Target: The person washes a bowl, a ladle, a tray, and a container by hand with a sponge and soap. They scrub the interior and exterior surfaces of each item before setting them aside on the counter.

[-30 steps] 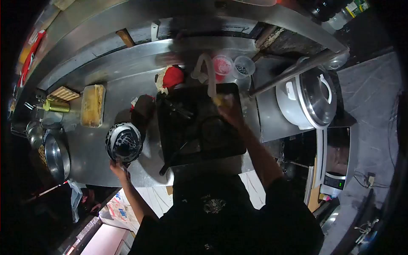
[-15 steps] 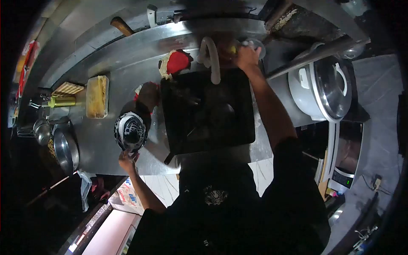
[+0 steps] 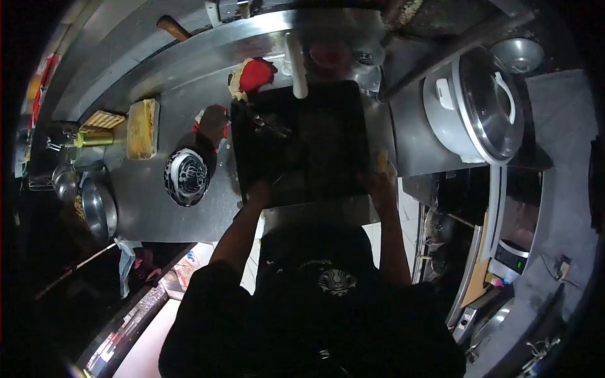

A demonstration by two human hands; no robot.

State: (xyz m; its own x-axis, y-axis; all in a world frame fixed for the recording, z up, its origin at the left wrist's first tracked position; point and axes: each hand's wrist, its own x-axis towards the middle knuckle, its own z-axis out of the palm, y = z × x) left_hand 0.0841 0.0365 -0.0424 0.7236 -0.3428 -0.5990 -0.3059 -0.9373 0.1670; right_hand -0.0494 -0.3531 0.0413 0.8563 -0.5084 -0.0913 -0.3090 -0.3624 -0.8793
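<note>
There hung the pale tap [image 3: 295, 66] over the sink's [image 3: 331, 135] far edge, red cloth [image 3: 257, 75] beside it, foamy bowl [image 3: 187, 176] leftward on the bench [image 3: 138, 211]! The sink looked black, murky; left hand [image 3: 257, 193] and right hand [image 3: 379, 189] met its near corners, a yellowish sponge [image 3: 382, 159] by the right, both hands' fingers too dim to tell!

Sink [image 3: 334, 138] interior in deep shadow — the utensils [image 3: 271, 126] inside cannot be identified. Left hand [image 3: 257, 191]: fingers lost in the dark, grip unreadable. Right hand [image 3: 380, 188]: fingers blurred; contact with the yellowish piece [image 3: 382, 160] unclear. White handle [image 3: 213, 11] cut by top edge. Green display [image 3: 518, 265] — digits too small. White pot's [image 3: 441, 120] contents hidden under its lid [image 3: 495, 123].
</note>
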